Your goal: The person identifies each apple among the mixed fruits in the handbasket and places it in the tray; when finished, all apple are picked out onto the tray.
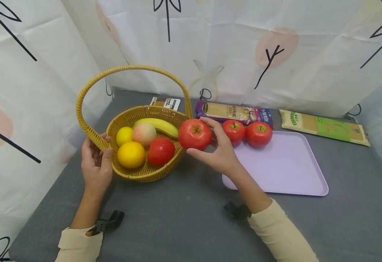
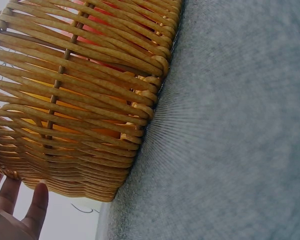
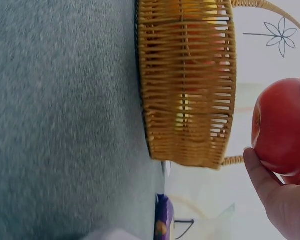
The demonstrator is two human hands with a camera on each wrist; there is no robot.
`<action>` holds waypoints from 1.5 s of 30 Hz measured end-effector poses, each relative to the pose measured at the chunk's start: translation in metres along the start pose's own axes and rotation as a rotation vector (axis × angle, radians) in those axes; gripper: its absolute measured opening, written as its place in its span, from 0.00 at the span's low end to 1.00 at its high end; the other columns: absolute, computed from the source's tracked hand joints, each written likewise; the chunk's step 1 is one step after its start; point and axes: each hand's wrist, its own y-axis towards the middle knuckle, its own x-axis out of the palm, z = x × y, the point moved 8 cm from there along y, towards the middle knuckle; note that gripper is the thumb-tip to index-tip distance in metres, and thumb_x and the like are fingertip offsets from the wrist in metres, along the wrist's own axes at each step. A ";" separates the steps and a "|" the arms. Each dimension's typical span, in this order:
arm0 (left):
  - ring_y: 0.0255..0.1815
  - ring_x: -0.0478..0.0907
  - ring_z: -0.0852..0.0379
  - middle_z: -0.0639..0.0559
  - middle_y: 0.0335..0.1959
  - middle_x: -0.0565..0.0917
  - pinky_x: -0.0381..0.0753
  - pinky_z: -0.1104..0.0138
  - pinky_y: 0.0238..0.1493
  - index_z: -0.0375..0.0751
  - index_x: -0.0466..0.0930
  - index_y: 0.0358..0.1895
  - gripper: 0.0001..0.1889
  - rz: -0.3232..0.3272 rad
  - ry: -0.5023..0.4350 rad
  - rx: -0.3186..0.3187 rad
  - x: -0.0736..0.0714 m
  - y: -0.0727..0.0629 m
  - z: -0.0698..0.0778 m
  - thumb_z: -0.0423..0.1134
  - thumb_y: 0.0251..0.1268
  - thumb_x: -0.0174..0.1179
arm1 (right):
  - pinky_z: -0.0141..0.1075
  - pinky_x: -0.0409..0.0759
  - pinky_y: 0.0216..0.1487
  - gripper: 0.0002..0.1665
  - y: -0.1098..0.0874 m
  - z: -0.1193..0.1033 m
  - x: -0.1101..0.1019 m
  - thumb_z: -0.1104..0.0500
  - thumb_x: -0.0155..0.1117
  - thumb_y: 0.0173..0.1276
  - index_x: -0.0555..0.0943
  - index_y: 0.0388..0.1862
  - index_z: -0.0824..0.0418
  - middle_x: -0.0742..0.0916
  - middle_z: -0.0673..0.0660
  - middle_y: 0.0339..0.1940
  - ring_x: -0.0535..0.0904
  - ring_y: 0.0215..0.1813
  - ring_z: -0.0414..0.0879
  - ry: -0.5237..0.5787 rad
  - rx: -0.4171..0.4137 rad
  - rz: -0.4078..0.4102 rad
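A yellow wicker basket (image 1: 146, 177) with a tall hooped handle (image 1: 135, 67) stands on the grey table. Inside it lie a banana (image 1: 159, 125), a peach (image 1: 144, 134), a red fruit (image 1: 161, 151) and two round yellow fruits (image 1: 131, 155). My left hand (image 1: 96, 163) grips the basket's left side at the foot of the handle, thumb in front, fingers partly hidden behind. Above the basket's right rim, my right hand (image 1: 221, 151) holds a red apple (image 1: 195, 134) between thumb and fingers. The right wrist view shows this apple (image 3: 282, 127) raised clear of the basket.
A lilac tray (image 1: 282, 163) lies on the right, with two red apples (image 1: 258, 134) at its far left corner. Behind are a purple noodle packet (image 1: 234, 112), a green-and-cream packet (image 1: 325, 126) and a small card-like packet (image 1: 165, 103). A patterned white curtain (image 1: 230, 47) hangs along the back.
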 end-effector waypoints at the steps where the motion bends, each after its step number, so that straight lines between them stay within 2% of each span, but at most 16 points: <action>1: 0.59 0.76 0.45 0.23 0.59 0.72 0.73 0.67 0.62 0.29 0.58 0.74 0.31 0.000 -0.001 0.005 0.000 0.000 0.000 0.16 0.68 0.50 | 0.49 0.79 0.59 0.47 0.000 0.000 -0.002 0.61 0.79 0.56 0.66 0.73 0.52 0.74 0.49 0.67 0.72 0.66 0.46 -0.002 0.001 0.006; 7: 0.58 0.77 0.46 0.24 0.59 0.73 0.74 0.68 0.58 0.29 0.59 0.73 0.31 0.005 0.020 0.019 0.000 0.001 -0.001 0.15 0.67 0.50 | 0.50 0.78 0.59 0.46 -0.002 0.005 -0.013 0.61 0.78 0.57 0.66 0.73 0.52 0.74 0.49 0.68 0.72 0.65 0.47 0.003 0.012 0.026; 13: 0.60 0.76 0.45 0.24 0.60 0.72 0.74 0.68 0.61 0.31 0.58 0.74 0.33 -0.019 0.050 0.013 -0.001 0.000 -0.015 0.14 0.67 0.50 | 0.46 0.78 0.60 0.47 -0.004 0.010 -0.022 0.63 0.78 0.57 0.66 0.73 0.53 0.74 0.49 0.68 0.74 0.64 0.48 0.018 0.023 0.050; 17: 0.60 0.76 0.46 0.25 0.60 0.72 0.73 0.67 0.63 0.31 0.58 0.75 0.33 -0.031 0.052 0.004 -0.002 -0.001 -0.023 0.14 0.67 0.50 | 0.48 0.77 0.61 0.47 -0.006 0.012 -0.031 0.63 0.78 0.57 0.66 0.74 0.56 0.74 0.50 0.68 0.73 0.65 0.48 0.010 0.031 0.072; 22: 0.60 0.75 0.45 0.24 0.60 0.71 0.72 0.66 0.63 0.30 0.57 0.75 0.32 -0.031 0.026 0.006 -0.003 -0.003 -0.025 0.14 0.68 0.49 | 0.52 0.76 0.61 0.47 -0.009 0.012 -0.046 0.64 0.78 0.57 0.66 0.73 0.57 0.74 0.51 0.67 0.71 0.66 0.49 -0.022 0.051 0.117; 30: 0.60 0.75 0.46 0.25 0.59 0.72 0.72 0.67 0.62 0.30 0.58 0.74 0.31 -0.002 0.004 0.007 -0.007 -0.005 -0.029 0.15 0.68 0.49 | 0.38 0.80 0.57 0.46 -0.015 0.010 -0.076 0.65 0.78 0.57 0.67 0.73 0.55 0.75 0.54 0.65 0.73 0.64 0.51 -0.057 0.042 0.183; 36: 0.60 0.76 0.45 0.24 0.59 0.72 0.73 0.67 0.61 0.29 0.59 0.73 0.30 -0.001 0.004 0.013 -0.004 -0.002 -0.019 0.15 0.68 0.49 | 0.34 0.80 0.55 0.47 -0.021 0.015 -0.110 0.65 0.77 0.57 0.66 0.74 0.54 0.74 0.53 0.67 0.71 0.66 0.50 -0.115 0.089 0.274; 41: 0.59 0.76 0.46 0.22 0.58 0.71 0.73 0.67 0.62 0.28 0.59 0.73 0.30 -0.002 -0.004 0.015 0.000 0.000 -0.002 0.15 0.68 0.48 | 0.40 0.79 0.58 0.47 -0.024 0.018 -0.140 0.61 0.77 0.58 0.65 0.75 0.51 0.73 0.50 0.69 0.69 0.68 0.49 -0.178 0.170 0.370; 45: 0.60 0.76 0.46 0.22 0.58 0.71 0.73 0.67 0.62 0.28 0.59 0.73 0.30 -0.004 0.000 0.007 0.000 0.000 -0.001 0.15 0.68 0.48 | 0.43 0.78 0.61 0.47 -0.028 0.021 -0.161 0.58 0.77 0.59 0.64 0.75 0.49 0.71 0.49 0.70 0.68 0.68 0.47 -0.208 0.221 0.429</action>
